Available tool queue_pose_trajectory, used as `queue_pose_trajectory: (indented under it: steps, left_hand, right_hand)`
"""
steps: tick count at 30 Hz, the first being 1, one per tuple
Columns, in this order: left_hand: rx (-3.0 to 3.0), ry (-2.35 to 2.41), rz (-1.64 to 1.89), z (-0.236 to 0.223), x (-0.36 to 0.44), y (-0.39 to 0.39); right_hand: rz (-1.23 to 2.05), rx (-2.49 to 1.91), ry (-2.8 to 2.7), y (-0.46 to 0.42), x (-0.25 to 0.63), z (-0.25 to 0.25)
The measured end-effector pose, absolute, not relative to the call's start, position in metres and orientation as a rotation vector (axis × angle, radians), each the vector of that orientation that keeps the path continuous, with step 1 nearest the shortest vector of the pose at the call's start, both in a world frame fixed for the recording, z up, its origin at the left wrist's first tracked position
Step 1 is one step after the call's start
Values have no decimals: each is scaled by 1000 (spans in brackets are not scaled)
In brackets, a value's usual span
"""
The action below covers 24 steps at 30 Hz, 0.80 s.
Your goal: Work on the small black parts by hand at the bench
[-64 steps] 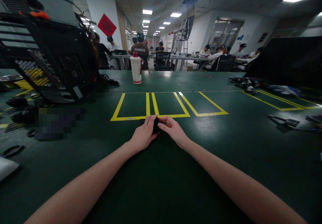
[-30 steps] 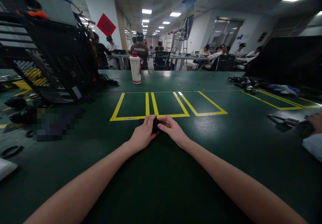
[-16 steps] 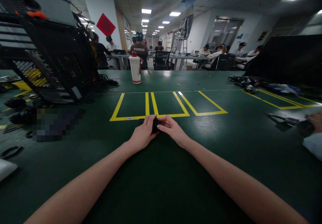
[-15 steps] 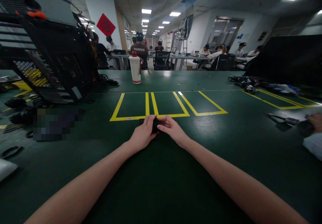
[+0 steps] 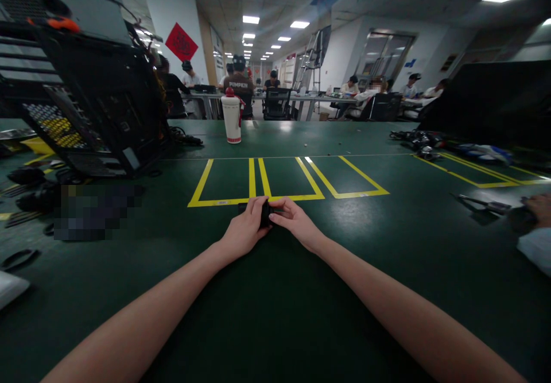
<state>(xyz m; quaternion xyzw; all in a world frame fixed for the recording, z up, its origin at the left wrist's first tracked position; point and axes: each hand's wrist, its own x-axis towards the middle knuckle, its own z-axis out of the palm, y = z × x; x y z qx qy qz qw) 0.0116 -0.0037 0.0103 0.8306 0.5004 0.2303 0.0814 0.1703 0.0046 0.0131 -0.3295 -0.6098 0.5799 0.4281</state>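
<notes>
Both my arms reach forward over a dark green table [image 5: 275, 314]. My left hand [image 5: 245, 231] and my right hand [image 5: 297, 222] meet at a small black object [image 5: 263, 213], fingers curled round it from either side. It rests on or just above the table at the near edge of yellow taped rectangles [image 5: 258, 182]. Most of the object is hidden by my fingers, so I cannot make out what it is.
A white bottle with a red cap [image 5: 232, 119] stands behind the rectangles. A large black open frame with cables [image 5: 99, 101] fills the left side, with dark parts [image 5: 30, 188] by it. Tools [image 5: 486, 205] and another person's hand [image 5: 538, 208] lie at right. People sit at far desks.
My hands have stayed on the black object almost without moving. Another person's hand and sleeve came into view at the right edge about a second ago and remain there.
</notes>
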Motion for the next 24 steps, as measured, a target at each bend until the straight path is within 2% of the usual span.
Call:
queue_pose_trajectory:
  steps: [7,12,24]
  left_hand:
    - [2486,1489,680,12,11,-4]
    - [2491,1500,675,12,12,-5]
    - [2475,1486,668,14,11,-6]
  right_hand:
    - [1429,-912,-1539,9,172,12]
    - [1524,-806,-1499,9,172,11]
    - [1435,-907,-1554,10,173,12]
